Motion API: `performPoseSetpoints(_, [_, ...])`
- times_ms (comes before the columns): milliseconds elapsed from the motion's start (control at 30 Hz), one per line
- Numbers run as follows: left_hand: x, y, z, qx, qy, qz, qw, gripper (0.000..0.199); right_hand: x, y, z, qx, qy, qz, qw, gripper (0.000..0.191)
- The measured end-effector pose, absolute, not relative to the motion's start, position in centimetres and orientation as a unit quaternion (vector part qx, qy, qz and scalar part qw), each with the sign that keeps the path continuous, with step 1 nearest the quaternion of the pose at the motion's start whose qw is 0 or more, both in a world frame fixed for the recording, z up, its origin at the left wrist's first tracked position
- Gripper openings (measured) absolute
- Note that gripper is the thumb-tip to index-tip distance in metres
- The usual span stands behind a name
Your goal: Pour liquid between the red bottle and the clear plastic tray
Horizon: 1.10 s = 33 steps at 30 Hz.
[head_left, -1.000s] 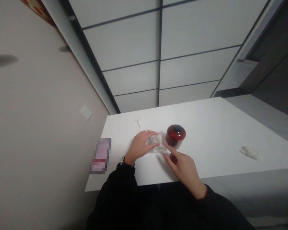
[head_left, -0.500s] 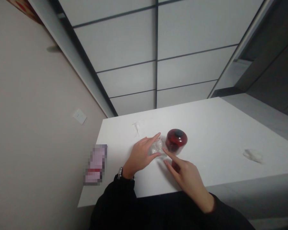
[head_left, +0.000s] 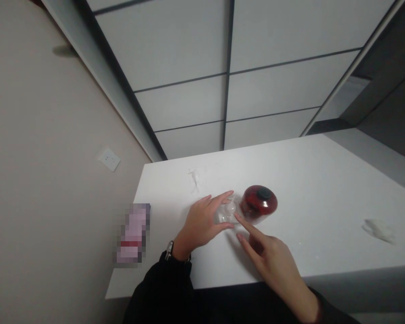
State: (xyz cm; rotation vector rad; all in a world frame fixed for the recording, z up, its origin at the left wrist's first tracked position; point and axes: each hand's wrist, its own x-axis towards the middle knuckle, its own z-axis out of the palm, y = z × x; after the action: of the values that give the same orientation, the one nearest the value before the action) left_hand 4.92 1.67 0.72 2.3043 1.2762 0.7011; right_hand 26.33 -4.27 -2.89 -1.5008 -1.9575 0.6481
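Both hands meet at a clear bottle [head_left: 228, 213]: left hand [head_left: 202, 223] cups it, right hand [head_left: 273, 261] points, red jar [head_left: 258, 203] just beside.

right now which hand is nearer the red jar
Right. The right hand points its index finger up just short of the red jar, near its base. The left hand sits further left, cupped around a clear bottle that stands between it and the jar.

Just right of the clear bottle [head_left: 227, 212] the red jar [head_left: 258, 204] blocks passage. Beyond the red jar the white table [head_left: 317, 180] lies open, up to a crumpled tissue [head_left: 380, 230].
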Motion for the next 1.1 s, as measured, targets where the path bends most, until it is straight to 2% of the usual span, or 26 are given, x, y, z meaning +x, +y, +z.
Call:
performPoseSetpoints(467, [5.1,1.4,1.0,0.828,0.448,0.263,0.211,0.062,26.2,-4.4,-2.7,-0.574,-0.727,0.260,0.272,0.061])
performPoseSetpoints(900, [5.6,0.8,2.1,0.788,0.497,0.272,0.241,0.075,26.7,-3.9,-1.7,-0.561,-0.764,0.212,0.238,0.051])
performPoseSetpoints(1100, [5.6,0.6,2.5,0.787,0.503,0.264,0.241,0.071,27.1,-3.8,-2.1,-0.535,-0.782,0.176,0.267,0.048])
